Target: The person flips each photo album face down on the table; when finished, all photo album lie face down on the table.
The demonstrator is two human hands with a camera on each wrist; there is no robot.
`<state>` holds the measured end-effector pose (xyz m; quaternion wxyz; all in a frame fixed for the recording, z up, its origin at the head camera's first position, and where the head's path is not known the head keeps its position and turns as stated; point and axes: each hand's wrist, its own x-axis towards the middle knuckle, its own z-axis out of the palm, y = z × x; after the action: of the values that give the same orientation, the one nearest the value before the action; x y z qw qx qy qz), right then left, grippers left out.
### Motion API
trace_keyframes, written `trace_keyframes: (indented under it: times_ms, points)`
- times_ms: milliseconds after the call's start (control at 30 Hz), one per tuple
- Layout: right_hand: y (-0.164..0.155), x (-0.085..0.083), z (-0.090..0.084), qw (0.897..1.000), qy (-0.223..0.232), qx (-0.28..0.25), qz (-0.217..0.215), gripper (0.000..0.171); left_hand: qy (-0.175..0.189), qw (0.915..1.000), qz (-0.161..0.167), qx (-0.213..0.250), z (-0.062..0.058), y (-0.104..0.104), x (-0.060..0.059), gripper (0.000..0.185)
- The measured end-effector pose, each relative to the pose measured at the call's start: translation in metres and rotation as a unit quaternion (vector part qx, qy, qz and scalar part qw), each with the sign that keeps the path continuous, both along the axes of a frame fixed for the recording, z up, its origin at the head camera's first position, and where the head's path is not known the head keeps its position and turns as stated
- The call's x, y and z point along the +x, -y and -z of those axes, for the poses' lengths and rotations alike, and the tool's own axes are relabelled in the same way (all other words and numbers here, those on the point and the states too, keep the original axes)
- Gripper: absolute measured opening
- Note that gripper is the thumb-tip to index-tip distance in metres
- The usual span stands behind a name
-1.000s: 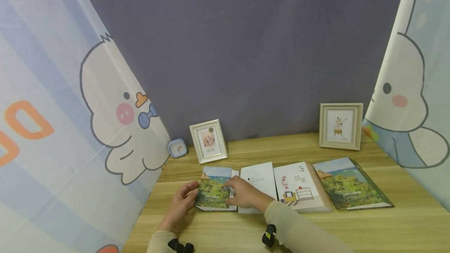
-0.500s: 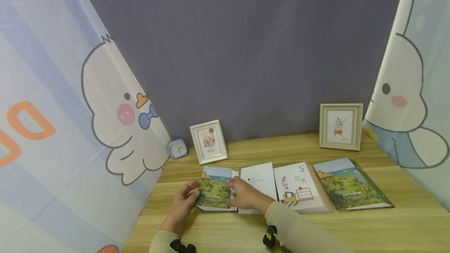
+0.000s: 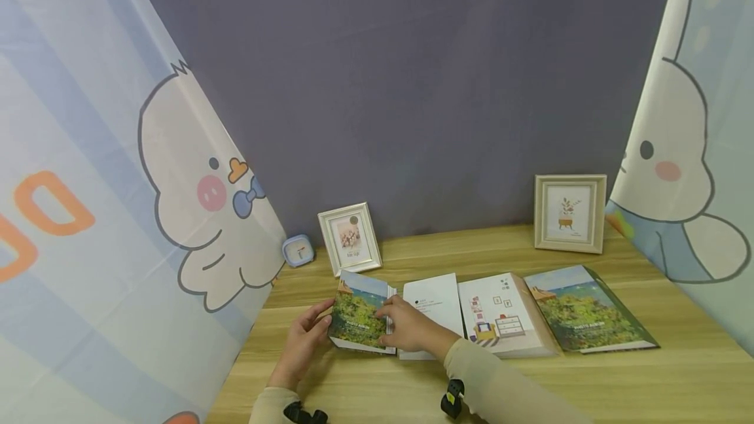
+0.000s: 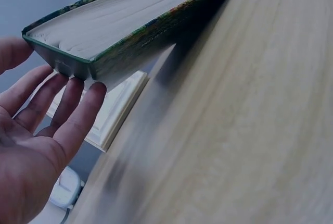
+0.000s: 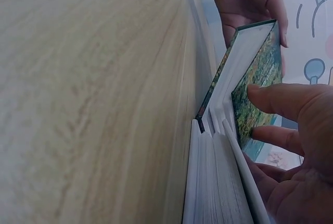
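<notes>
Green-covered photo album point(image 3: 360, 317) tilts off the wooden surface point(image 3: 530, 385), left hand point(image 3: 303, 340) lifting its spine with straight fingers, right hand point(image 3: 412, 327) pinching the cover's edge; squaring it shut likely comes next.

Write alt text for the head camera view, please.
Two hands, left hand and right hand, tilt up the left side of a small photo album on a wooden table; a larger open album lies to its right.
</notes>
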<state>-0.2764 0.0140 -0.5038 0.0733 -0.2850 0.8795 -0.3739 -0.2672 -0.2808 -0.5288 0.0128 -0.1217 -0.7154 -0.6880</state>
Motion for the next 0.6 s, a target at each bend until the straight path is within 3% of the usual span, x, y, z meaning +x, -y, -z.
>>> trace_keyframes:
  times_ms: [300,600]
  points:
    - [-0.001,-0.002,0.001,1.000,-0.006,-0.024,-0.008,0.054,0.006,0.9998,0.013,-0.010,-0.014,-0.005,0.006,0.050]
    - [-0.002,-0.001,-0.004,0.999,-0.001,-0.051,-0.001,0.057,-0.039,0.9971,0.040,-0.052,-0.028,-0.012,0.005,0.047]
